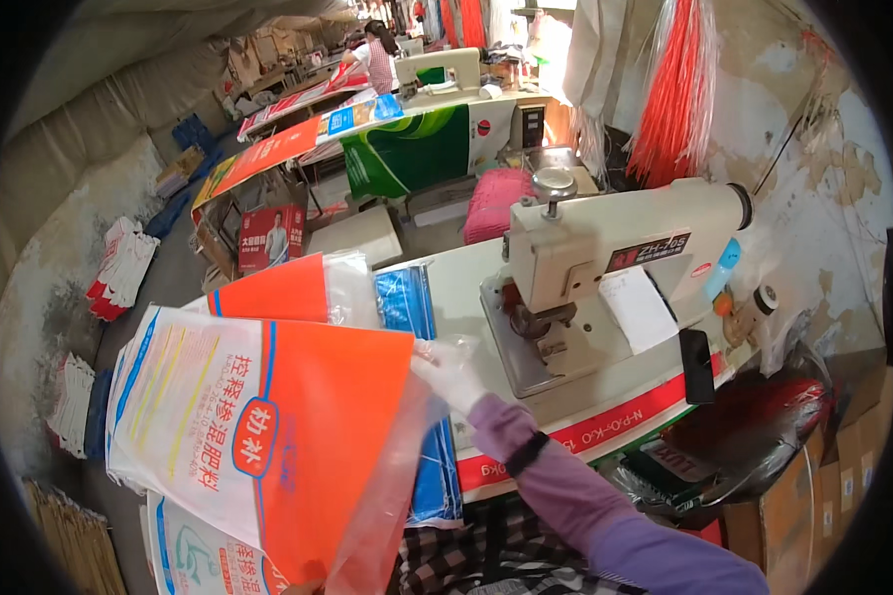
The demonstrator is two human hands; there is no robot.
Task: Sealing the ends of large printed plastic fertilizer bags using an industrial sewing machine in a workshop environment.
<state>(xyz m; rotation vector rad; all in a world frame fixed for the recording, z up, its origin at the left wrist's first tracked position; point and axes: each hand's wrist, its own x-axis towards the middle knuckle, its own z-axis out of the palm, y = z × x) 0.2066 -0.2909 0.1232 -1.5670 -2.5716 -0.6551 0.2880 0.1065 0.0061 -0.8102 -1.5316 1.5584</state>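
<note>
My right hand, in a white glove, is closed on the right edge of a large orange and white woven sack with a clear plastic liner showing along its side. That sack lies over other similar sacks, one of them showing as a white printed sack at the lower left. Only a sliver of my left hand shows at the bottom edge, by the sack's lower border, with its fingers mostly hidden. Folded blue sacks lie partly under the orange one. To the right stands a cream sewing machine.
A black phone and a thread cone lie right of the machine. Red and white strands hang by the wall. Folded sack bundles sit on the floor at left. Another person works farther back. Cardboard boxes stand at lower right.
</note>
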